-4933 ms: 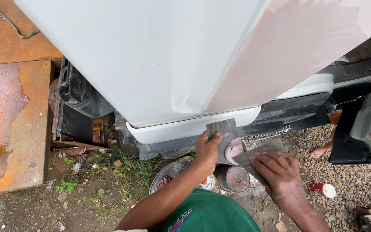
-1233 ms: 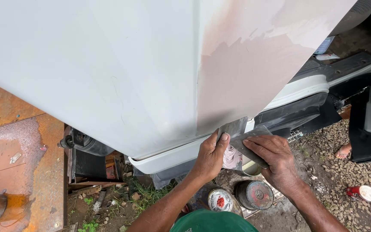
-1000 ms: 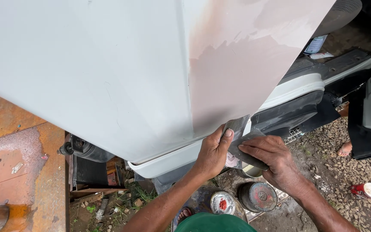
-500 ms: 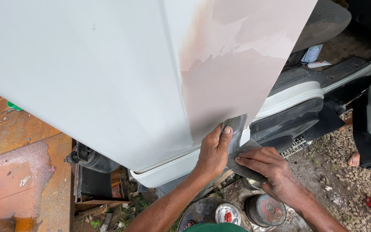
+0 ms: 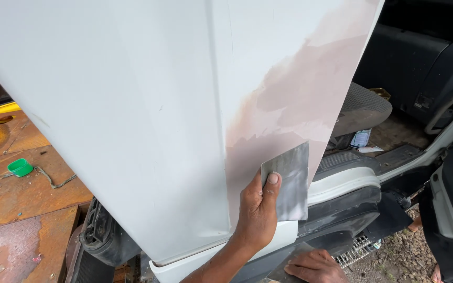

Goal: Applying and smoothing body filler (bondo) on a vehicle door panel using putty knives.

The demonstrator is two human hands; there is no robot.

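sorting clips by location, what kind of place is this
Most likely an outdoor vehicle body-repair yard. The left hand presses a metal spreader against a white vehicle door panel patched with pinkish filler; gravel ground and a rusty metal sheet lie around.

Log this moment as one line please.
left hand: presses metal spreader on filler patch | right hand: low, contents unclear | white panel
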